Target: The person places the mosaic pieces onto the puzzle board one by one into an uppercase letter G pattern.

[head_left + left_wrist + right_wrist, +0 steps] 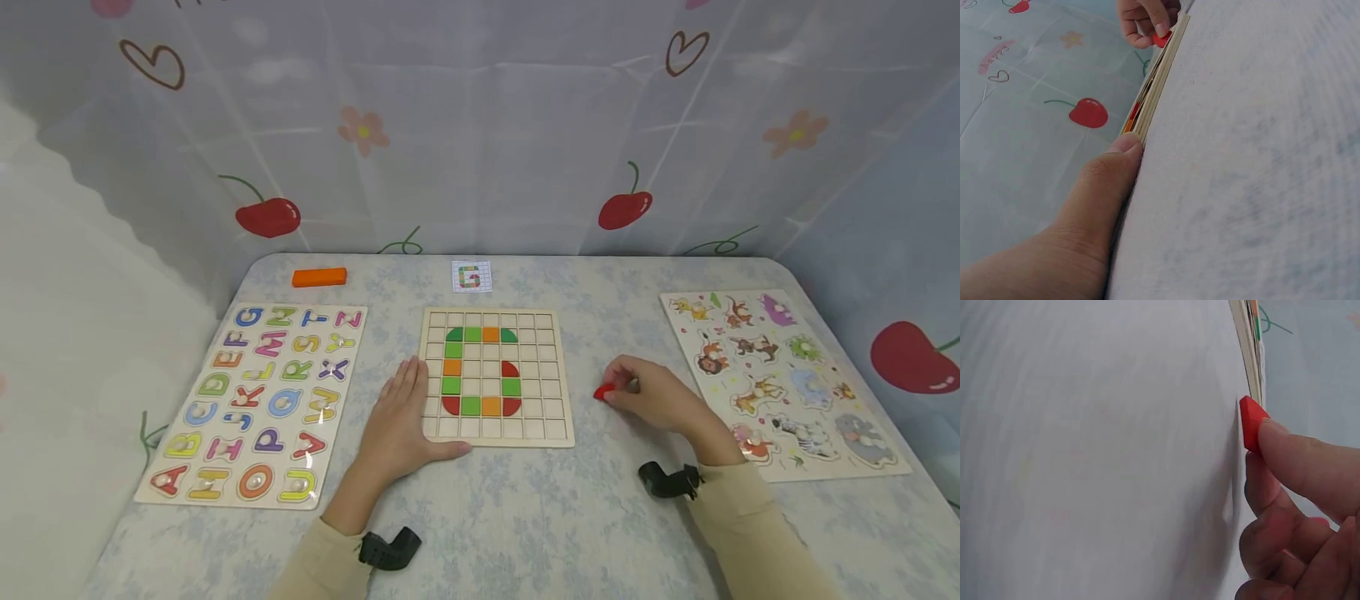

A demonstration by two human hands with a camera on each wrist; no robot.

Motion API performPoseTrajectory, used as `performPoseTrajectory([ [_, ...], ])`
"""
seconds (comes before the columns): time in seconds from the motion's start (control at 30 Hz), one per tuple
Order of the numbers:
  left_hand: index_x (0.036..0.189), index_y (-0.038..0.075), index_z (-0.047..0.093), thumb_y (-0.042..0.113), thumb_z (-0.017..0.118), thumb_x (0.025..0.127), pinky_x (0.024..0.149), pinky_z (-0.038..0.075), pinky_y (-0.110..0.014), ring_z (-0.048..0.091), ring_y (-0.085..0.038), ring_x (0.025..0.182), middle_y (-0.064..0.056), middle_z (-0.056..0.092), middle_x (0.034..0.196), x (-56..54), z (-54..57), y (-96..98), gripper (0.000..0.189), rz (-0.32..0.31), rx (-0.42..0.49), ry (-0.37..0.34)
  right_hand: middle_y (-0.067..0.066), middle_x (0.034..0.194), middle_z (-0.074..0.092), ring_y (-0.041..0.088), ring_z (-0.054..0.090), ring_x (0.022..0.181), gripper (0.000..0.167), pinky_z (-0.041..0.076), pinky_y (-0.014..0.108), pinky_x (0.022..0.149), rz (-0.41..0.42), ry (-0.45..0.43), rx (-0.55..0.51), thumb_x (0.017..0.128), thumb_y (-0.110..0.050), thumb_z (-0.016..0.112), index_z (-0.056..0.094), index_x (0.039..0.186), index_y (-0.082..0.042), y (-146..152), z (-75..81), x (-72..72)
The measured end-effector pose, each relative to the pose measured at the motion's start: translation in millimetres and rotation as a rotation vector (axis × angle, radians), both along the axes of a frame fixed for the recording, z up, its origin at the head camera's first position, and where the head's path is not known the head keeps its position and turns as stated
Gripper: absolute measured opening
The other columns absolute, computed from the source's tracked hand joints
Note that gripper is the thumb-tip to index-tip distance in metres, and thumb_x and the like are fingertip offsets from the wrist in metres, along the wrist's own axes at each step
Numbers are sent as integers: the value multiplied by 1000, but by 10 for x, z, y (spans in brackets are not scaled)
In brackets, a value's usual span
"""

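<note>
A square wooden grid board [550, 360] lies on the table, with green, orange and red tiles set in a G-like outline. My left hand [397, 421] rests along the board's left side, fingers straight, its thumb [1124, 147] against the front edge. To the right of the board, my right hand [660, 396] pinches a small red tile [1251, 428] with a rounded side between thumb and fingers. In the right wrist view the tile is close over the table. The outer cells of the board hold no tiles.
Behind the board lies a small pattern card [471, 277] with a similar figure. An orange bar [319, 277] is at the back left. A letter puzzle board [251, 404] lies on the left, an animal puzzle board [787, 383] on the right. A printed curtain [480, 150] hangs behind.
</note>
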State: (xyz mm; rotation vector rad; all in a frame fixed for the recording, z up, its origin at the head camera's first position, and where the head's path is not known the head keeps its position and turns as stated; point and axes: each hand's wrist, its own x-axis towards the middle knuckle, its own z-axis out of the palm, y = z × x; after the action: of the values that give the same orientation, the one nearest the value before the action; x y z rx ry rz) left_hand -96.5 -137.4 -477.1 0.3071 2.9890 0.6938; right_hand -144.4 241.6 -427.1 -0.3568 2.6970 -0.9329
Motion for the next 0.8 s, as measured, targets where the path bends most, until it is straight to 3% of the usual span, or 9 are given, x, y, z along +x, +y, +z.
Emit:
performPoseTrajectory([
  [0.43, 158, 1, 10, 80, 72, 62, 126, 13, -49, 6, -27, 157, -12, 8, 168, 8, 21, 3, 139, -1, -3, 6, 5, 93, 61, 19, 51, 70, 10, 45, 29, 64, 11, -9, -160, 94, -13, 68, 62, 102, -12, -649, 15, -165],
  [0.8, 159, 2, 10, 83, 69, 63, 127, 13, -47, 5, -26, 157, -10, 7, 168, -6, 14, -2, 139, -2, -10, -3, 2, 93, 61, 19, 54, 78, 10, 47, 30, 69, 36, -20, -175, 95, -17, 67, 62, 104, -17, -1218, 15, -261],
])
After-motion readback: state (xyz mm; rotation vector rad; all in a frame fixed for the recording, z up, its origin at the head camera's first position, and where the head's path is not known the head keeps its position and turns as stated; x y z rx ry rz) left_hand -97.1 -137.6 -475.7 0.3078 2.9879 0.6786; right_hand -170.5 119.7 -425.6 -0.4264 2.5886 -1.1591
